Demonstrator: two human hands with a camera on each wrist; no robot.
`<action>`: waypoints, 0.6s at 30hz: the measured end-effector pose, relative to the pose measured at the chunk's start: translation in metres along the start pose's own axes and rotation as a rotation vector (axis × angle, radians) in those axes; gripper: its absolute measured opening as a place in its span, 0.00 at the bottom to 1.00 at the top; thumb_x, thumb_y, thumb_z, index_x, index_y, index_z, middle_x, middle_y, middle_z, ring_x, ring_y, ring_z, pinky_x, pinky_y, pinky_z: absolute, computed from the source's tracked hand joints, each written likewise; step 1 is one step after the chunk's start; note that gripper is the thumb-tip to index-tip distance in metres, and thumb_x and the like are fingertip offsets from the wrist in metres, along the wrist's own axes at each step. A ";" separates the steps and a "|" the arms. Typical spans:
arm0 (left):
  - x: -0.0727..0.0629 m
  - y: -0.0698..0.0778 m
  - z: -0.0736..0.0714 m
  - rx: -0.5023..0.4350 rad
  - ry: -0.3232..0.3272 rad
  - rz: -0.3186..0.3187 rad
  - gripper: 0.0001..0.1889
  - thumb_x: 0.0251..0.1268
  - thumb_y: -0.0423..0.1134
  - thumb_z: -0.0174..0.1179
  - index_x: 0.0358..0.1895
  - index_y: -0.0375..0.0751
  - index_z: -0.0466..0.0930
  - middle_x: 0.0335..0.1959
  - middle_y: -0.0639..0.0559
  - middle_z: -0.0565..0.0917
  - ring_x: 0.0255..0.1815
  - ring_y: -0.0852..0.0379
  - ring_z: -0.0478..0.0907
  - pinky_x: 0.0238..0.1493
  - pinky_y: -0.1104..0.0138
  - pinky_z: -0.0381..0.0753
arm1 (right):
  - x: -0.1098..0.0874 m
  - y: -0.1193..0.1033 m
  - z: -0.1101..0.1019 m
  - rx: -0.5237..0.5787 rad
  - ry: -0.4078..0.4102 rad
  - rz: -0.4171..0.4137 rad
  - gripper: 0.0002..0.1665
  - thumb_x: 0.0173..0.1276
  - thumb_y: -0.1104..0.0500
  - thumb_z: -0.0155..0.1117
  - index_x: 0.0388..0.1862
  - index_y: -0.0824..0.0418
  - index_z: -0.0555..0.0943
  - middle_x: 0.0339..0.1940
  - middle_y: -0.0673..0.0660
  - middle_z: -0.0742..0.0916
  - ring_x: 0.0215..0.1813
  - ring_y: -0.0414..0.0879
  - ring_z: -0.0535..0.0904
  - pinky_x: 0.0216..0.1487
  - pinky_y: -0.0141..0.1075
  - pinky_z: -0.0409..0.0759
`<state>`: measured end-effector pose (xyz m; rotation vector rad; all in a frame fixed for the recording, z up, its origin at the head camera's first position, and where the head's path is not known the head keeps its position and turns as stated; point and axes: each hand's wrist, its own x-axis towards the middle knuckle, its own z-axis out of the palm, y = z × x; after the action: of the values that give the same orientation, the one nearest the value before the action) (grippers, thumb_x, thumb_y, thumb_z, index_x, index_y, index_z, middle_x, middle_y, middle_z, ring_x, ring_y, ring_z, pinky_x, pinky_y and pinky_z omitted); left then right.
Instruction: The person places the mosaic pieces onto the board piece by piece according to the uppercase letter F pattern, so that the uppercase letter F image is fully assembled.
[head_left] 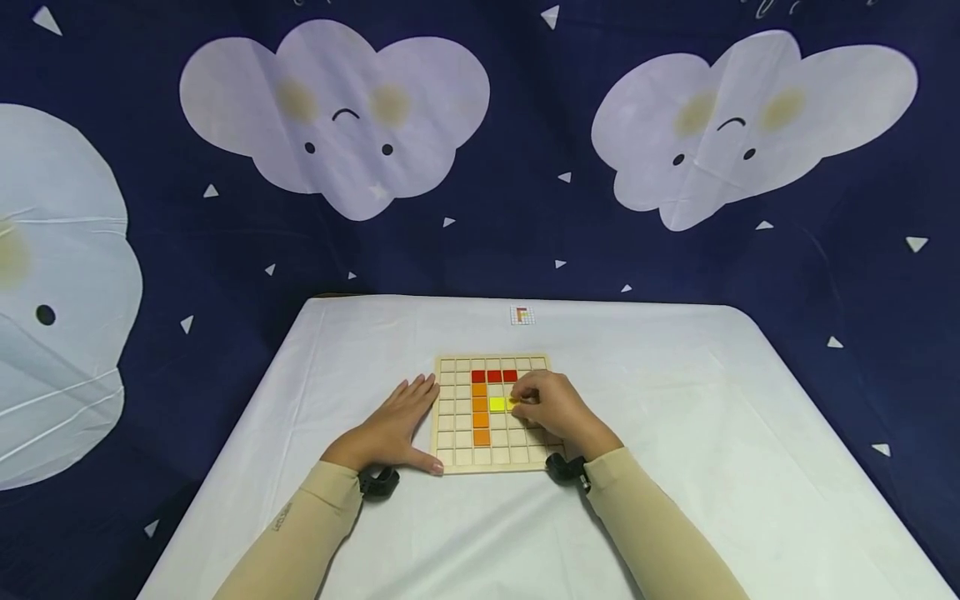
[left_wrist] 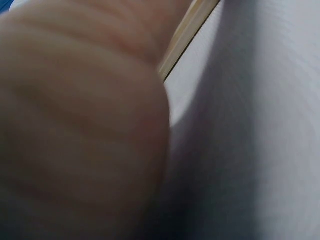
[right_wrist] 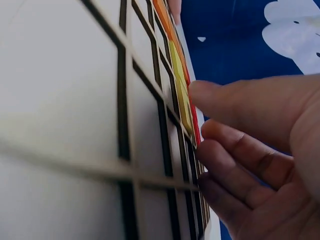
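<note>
A square wooden grid board [head_left: 461, 469] lies on the table. Red tiles [head_left: 493, 377] form a row near its far side, and orange tiles [head_left: 481, 421] run down a column below. Beside that column sits one yellow tile [head_left: 497, 404]. My right hand [head_left: 557, 408] pinches a second yellow tile [head_left: 512, 403] with thumb and fingers, at the cell to its right. In the right wrist view the thumb and fingers [right_wrist: 220, 155] reach the yellow tiles [right_wrist: 181, 90] at the board. My left hand [head_left: 393, 423] rests with spread fingers along the board's left edge.
A small card [head_left: 522, 316] with a printed coloured grid pattern lies beyond the board. White cloth covers the table [head_left: 712, 400]. Behind the table hangs a dark blue curtain [head_left: 525, 242] with clouds. Each wrist wears a black device [head_left: 379, 483].
</note>
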<state>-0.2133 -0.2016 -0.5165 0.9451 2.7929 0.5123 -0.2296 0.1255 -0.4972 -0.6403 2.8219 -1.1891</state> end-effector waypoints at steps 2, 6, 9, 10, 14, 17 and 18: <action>0.001 0.001 0.000 0.001 -0.002 -0.001 0.76 0.42 0.80 0.73 0.84 0.29 0.48 0.85 0.37 0.48 0.86 0.42 0.37 0.83 0.50 0.34 | -0.002 0.002 -0.004 0.009 0.017 -0.006 0.08 0.66 0.66 0.79 0.43 0.59 0.90 0.48 0.49 0.87 0.47 0.44 0.83 0.51 0.39 0.86; 0.002 0.002 -0.001 0.003 -0.004 -0.003 0.76 0.42 0.80 0.73 0.84 0.29 0.48 0.85 0.37 0.48 0.86 0.42 0.37 0.83 0.50 0.34 | -0.007 0.009 -0.014 0.015 0.062 -0.015 0.09 0.68 0.65 0.77 0.46 0.61 0.90 0.49 0.51 0.87 0.48 0.47 0.84 0.52 0.42 0.86; 0.003 0.001 0.000 -0.008 0.005 -0.008 0.77 0.42 0.80 0.73 0.84 0.28 0.47 0.85 0.36 0.48 0.86 0.42 0.38 0.83 0.50 0.35 | -0.010 0.018 -0.022 0.031 0.101 0.002 0.09 0.69 0.64 0.77 0.47 0.62 0.90 0.49 0.52 0.87 0.49 0.49 0.84 0.54 0.45 0.85; 0.003 0.001 0.000 -0.014 0.007 -0.016 0.77 0.42 0.80 0.73 0.84 0.29 0.46 0.85 0.37 0.48 0.86 0.43 0.37 0.83 0.51 0.34 | -0.012 0.021 -0.025 0.036 0.113 0.012 0.10 0.69 0.63 0.76 0.48 0.62 0.90 0.49 0.53 0.87 0.49 0.50 0.85 0.55 0.46 0.86; 0.002 0.001 -0.002 -0.054 0.011 -0.036 0.77 0.42 0.79 0.73 0.85 0.31 0.45 0.86 0.38 0.46 0.86 0.44 0.37 0.83 0.52 0.35 | -0.017 0.034 -0.038 0.020 0.161 0.055 0.11 0.69 0.62 0.77 0.49 0.63 0.89 0.51 0.57 0.88 0.52 0.54 0.86 0.56 0.50 0.85; 0.000 -0.001 -0.007 -0.102 0.003 -0.050 0.76 0.43 0.77 0.75 0.86 0.33 0.44 0.86 0.39 0.43 0.86 0.42 0.37 0.83 0.51 0.36 | -0.021 0.044 -0.049 -0.013 0.183 0.100 0.13 0.70 0.60 0.76 0.51 0.63 0.89 0.52 0.59 0.88 0.52 0.57 0.86 0.55 0.52 0.85; -0.001 -0.003 -0.009 -0.108 0.006 -0.050 0.76 0.43 0.77 0.75 0.86 0.33 0.44 0.86 0.38 0.43 0.86 0.41 0.37 0.83 0.50 0.36 | -0.022 0.047 -0.054 -0.025 0.187 0.114 0.14 0.71 0.59 0.76 0.52 0.63 0.88 0.52 0.60 0.88 0.52 0.57 0.86 0.55 0.53 0.85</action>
<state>-0.2158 -0.2066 -0.5094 0.8509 2.7546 0.6518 -0.2351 0.2000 -0.4947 -0.3810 2.9820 -1.2571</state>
